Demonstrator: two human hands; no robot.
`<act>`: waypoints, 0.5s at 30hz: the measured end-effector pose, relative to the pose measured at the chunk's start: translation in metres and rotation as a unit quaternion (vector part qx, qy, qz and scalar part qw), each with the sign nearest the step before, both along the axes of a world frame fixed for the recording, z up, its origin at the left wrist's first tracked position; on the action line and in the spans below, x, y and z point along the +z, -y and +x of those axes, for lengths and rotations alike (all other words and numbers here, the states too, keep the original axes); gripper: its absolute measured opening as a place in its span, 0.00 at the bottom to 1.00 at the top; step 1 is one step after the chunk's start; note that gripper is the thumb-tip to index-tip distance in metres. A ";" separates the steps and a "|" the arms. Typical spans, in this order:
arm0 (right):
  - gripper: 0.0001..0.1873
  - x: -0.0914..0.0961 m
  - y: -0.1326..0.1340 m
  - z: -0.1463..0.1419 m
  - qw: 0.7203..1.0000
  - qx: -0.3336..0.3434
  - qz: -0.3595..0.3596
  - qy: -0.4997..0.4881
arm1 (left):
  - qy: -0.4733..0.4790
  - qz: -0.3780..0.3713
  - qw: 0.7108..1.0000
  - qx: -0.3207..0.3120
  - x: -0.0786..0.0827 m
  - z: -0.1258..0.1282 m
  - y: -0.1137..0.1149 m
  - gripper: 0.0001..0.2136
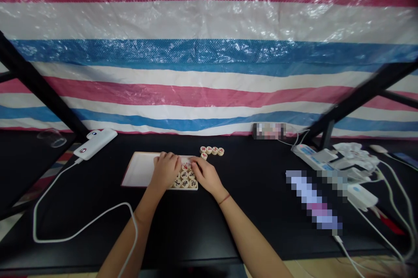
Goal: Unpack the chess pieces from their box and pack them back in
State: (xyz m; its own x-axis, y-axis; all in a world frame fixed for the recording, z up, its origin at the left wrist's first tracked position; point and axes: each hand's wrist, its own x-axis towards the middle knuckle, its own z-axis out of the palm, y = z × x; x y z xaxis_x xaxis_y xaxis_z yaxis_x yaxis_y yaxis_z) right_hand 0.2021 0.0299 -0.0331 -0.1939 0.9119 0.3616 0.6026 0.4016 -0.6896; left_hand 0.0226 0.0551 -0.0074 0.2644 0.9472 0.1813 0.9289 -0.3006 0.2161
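Note:
An open flat box [139, 169] lies on the black table, its left part white and bare. In its right part, round cream xiangqi pieces [184, 175] with red and black characters sit in rows. My left hand [167, 170] rests over the middle of the box, fingers bent but apart, beside the pieces. At the box's right edge my right hand [207, 174] has thumb and fingers around a red-marked piece at the upper right of the rows; the fingers partly cover it. Behind my right hand stand several loose red-marked pieces [209, 150], some of them stacked.
A white power bank [96, 144] with a cable [81, 235] lies at left; the cable passes over my left forearm. At right are a power strip [313, 158] with plugs and wires, a blurred-out device [313, 199] and a small dark box [269, 131]. Striped sheeting [202, 55] hangs behind.

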 end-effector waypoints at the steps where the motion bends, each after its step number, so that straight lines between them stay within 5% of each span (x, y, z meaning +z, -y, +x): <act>1: 0.15 0.000 0.000 0.000 1.000 -0.001 -0.002 0.000 | -0.014 -0.013 1.000 0.008 0.002 0.000 0.002 0.15; 15: 0.14 0.004 0.001 -0.002 1.000 -0.005 0.016 0.005 | 0.042 -0.085 0.995 -0.010 0.016 -0.003 0.007 0.08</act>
